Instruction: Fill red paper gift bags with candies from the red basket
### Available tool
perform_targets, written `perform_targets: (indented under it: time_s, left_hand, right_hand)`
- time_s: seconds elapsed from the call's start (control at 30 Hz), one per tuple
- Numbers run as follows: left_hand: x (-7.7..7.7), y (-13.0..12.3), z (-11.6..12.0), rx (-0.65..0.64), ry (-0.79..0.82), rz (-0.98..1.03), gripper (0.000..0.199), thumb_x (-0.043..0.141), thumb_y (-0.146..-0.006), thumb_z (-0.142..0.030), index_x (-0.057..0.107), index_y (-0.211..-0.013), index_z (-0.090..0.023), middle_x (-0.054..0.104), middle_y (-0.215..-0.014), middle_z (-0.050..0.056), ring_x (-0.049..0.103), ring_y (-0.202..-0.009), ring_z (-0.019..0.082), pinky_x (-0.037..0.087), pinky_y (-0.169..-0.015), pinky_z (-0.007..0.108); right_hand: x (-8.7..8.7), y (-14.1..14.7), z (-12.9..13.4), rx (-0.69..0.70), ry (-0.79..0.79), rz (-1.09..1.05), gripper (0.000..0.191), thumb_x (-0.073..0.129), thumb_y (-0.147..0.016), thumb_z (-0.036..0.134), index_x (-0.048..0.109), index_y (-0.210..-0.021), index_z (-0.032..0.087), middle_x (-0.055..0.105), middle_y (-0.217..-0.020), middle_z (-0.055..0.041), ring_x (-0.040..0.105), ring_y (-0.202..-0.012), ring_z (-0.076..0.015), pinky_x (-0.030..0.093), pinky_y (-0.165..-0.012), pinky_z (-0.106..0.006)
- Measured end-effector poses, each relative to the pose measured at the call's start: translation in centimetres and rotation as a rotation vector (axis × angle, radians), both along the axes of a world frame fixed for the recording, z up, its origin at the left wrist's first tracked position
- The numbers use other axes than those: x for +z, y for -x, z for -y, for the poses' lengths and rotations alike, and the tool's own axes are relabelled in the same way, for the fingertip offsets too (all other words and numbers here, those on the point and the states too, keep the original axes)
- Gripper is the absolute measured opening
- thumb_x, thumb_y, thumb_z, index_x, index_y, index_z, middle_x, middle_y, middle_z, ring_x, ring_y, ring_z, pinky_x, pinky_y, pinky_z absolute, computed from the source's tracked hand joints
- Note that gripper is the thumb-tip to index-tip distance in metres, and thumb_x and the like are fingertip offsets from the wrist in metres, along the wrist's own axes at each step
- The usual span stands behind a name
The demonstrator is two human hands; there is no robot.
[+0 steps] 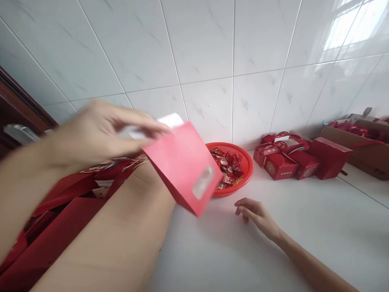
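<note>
My left hand (112,129), blurred by motion, pinches the upper left edge of a red paper box (185,162). The box is tilted in the air, with a clear window low on its side and a white flap at its top. Behind it, a red plastic basket (247,170) holds many wrapped candies (227,168). My right hand (253,213) hovers over or rests on the white table (212,251) in front of the basket, fingers apart and slightly curled, with nothing in it.
A large cardboard box (121,231) filled with red packaging (75,207) stands at the left. Several red gift boxes (281,164) sit together right of the basket. Farther right is another cardboard box (358,150) with red ribbons. A tiled wall (206,40) rises behind.
</note>
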State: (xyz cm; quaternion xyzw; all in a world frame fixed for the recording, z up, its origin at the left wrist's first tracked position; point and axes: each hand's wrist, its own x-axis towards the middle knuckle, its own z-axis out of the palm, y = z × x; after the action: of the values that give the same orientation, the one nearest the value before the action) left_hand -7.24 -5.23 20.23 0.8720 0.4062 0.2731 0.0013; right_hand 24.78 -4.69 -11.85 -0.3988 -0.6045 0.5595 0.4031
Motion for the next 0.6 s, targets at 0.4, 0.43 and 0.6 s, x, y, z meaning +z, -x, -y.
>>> perform_targets:
  time_s: [0.4, 0.43, 0.6]
  left_hand:
    - [-13.2, -7.5, -0.2, -0.768, -0.133, -0.459, 0.035, 0.043, -0.088, 0.003, 0.070, -0.101, -0.017, 0.073, -0.083, 0.005, 0.062, -0.079, 0.016, 0.041, -0.108, 0.037]
    - [-13.6, -7.4, -0.4, -0.777, -0.139, -0.464, 0.036, 0.043, -0.087, 0.003, 0.069, -0.100, -0.018, 0.073, -0.083, 0.004, 0.062, -0.078, 0.016, 0.040, -0.109, 0.037]
    - [-14.8, -6.9, -1.3, -0.785, -0.154, -0.503, 0.034, 0.045, -0.084, 0.002, 0.068, -0.097, -0.019, 0.073, -0.081, 0.002, 0.060, -0.073, 0.015, 0.038, -0.108, 0.038]
  right_hand:
    - [1.8, -0.8, 1.2, 0.270, -0.223, 0.036, 0.075, 0.081, -0.071, 0.050, 0.049, -0.134, 0.025, 0.060, -0.087, -0.0005, 0.053, -0.066, -0.0120, 0.042, -0.057, -0.024]
    - [1.7, -0.5, 1.3, 0.244, -0.243, 0.080, 0.066, 0.081, -0.072, 0.047, 0.053, -0.127, 0.024, 0.060, -0.086, -0.0004, 0.054, -0.069, -0.0129, 0.044, -0.060, -0.025]
    - [1.5, 0.3, 1.3, 0.138, -0.341, 0.190, 0.031, 0.073, -0.080, 0.045, 0.060, -0.093, 0.020, 0.060, -0.080, -0.0008, 0.053, -0.068, -0.0139, 0.047, -0.064, -0.027]
